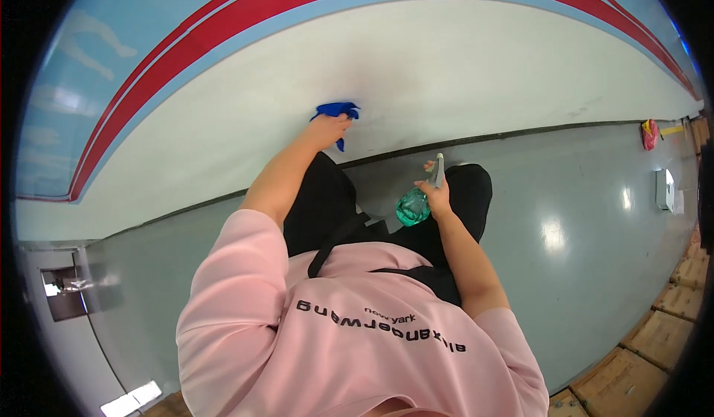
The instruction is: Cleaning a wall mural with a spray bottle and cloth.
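Observation:
My left hand presses a blue cloth against the white lower part of the wall. Part of the cloth sticks out above the fingers and a corner hangs below them. In my right hand is a spray bottle with a green see-through body and a pale trigger head. The fingers wrap round its neck, and the bottle is tilted over my right knee, apart from the wall. A greyish smudge shows on the wall above and right of the cloth.
A dark strip runs where the wall meets the grey floor. To the right lie a red-and-yellow bag and a white box. Wooden crates line the lower right. Red and blue bands cross the upper wall.

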Demonstrator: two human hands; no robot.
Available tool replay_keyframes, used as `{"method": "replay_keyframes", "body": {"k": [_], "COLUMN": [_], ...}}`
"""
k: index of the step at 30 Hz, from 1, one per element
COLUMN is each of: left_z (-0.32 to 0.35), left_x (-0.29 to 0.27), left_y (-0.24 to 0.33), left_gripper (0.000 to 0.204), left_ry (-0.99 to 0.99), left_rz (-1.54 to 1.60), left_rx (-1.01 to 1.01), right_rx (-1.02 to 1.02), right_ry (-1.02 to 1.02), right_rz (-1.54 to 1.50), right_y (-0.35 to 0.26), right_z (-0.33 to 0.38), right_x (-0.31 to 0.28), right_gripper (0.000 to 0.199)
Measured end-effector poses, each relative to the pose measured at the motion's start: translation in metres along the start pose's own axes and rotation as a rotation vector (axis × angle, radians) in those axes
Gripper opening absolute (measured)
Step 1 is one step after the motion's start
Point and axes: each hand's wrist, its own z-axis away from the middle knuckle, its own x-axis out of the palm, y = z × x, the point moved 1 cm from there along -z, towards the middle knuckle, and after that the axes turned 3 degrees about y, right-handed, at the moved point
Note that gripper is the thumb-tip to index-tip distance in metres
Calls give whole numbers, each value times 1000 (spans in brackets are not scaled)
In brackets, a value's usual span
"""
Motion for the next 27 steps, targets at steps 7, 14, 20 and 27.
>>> {"method": "replay_keyframes", "body": {"k": [7, 14, 20, 27], "left_z": [4, -31, -49, -80], "left_x": [3, 43, 134, 201], "left_y": [14, 37, 48, 69], "left_gripper": [9, 17, 33, 28], "left_ry": [7, -7, -486, -649], "left_rz": [1, 14, 233, -303], "left_rx": [125, 254, -43, 796], "right_rx": [26, 83, 138, 166], "right_ry": [-28, -76, -53, -23], "right_rz": [75, 71, -42, -115], "right_y": [6, -6, -30, -36], "right_z": [-5, 0, 11, 9], "right_x": [-1, 6, 9, 7], "right_gripper": [58, 54, 53, 55]}}
